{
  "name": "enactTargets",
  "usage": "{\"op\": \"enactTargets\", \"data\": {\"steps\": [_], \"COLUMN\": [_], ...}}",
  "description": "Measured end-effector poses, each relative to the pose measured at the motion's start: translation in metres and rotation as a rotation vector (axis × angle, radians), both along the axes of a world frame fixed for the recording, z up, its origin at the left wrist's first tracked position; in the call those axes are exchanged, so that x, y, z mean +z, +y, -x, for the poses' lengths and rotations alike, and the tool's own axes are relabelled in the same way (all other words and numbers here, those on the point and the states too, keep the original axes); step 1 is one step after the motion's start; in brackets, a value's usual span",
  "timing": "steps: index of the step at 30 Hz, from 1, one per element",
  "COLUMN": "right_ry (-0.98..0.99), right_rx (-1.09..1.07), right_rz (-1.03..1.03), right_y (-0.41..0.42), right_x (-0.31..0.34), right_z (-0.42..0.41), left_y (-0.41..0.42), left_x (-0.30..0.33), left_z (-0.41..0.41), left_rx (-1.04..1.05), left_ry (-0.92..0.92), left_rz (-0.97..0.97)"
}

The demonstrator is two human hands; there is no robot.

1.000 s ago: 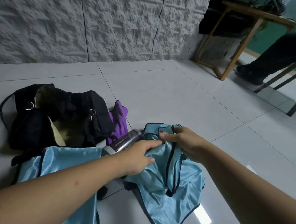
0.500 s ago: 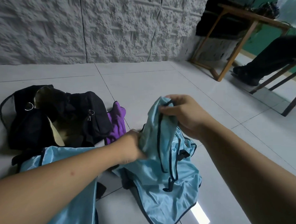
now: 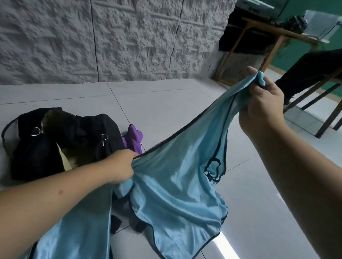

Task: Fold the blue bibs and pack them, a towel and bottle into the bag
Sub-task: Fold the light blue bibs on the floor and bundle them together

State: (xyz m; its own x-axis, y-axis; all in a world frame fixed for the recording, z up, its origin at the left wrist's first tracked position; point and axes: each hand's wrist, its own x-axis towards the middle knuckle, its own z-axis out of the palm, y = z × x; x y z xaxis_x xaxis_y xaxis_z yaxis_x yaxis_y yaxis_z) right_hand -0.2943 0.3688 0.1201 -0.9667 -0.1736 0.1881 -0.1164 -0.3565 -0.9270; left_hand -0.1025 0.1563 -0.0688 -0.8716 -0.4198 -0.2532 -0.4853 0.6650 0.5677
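A shiny blue bib (image 3: 177, 171) with dark trim hangs stretched between my two hands above the floor. My right hand (image 3: 262, 104) grips one bunched end, raised high at the right. My left hand (image 3: 121, 166) grips the other end, low at the centre left. The bib's lower part drapes onto the tiles. A second blue bib (image 3: 73, 235) lies on the floor under my left forearm. The open black bag (image 3: 66, 140) sits at the left, with the purple towel (image 3: 133, 138) beside it. The bottle is hidden behind the cloth.
A rough white wall runs along the back. A wooden table (image 3: 275, 38) stands at the far right, with a seated person's dark trouser leg (image 3: 309, 70) and chair legs (image 3: 332, 112) beside it. Grey floor tiles (image 3: 165, 102) stretch behind the bag.
My right hand has lifted its end of the bib up and to the right, pulling the cloth taut. My left hand keeps its grip low. The bottle is now covered from view.
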Motion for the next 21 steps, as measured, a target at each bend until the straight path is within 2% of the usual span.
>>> {"op": "enactTargets", "data": {"steps": [2,5,12,16,18,21], "right_ry": [-0.006,0.008,0.033,0.03,0.045,0.112], "right_rx": [-0.024,-0.055,-0.087,-0.055,-0.007,0.202], "right_rz": [0.032,0.038,-0.04,0.019,-0.037,-0.191], "right_y": [0.004,0.011,0.023,0.025,0.021,0.016], "right_x": [0.006,0.018,0.045,0.069,0.08,0.098], "right_z": [0.0,-0.001,-0.002,-0.01,-0.017,-0.032], "left_y": [-0.013,-0.037,-0.079,-0.081,-0.088,-0.104], "left_x": [0.015,0.037,0.129,0.194,0.22,0.253], "left_z": [-0.006,-0.017,-0.052,-0.075,-0.087,-0.11], "left_rx": [0.005,0.093,0.256,0.213,0.208,0.2], "left_ry": [-0.014,0.059,0.293,0.383,0.382,0.383], "left_rz": [0.091,0.158,0.052,0.091,0.071,-0.004]}}
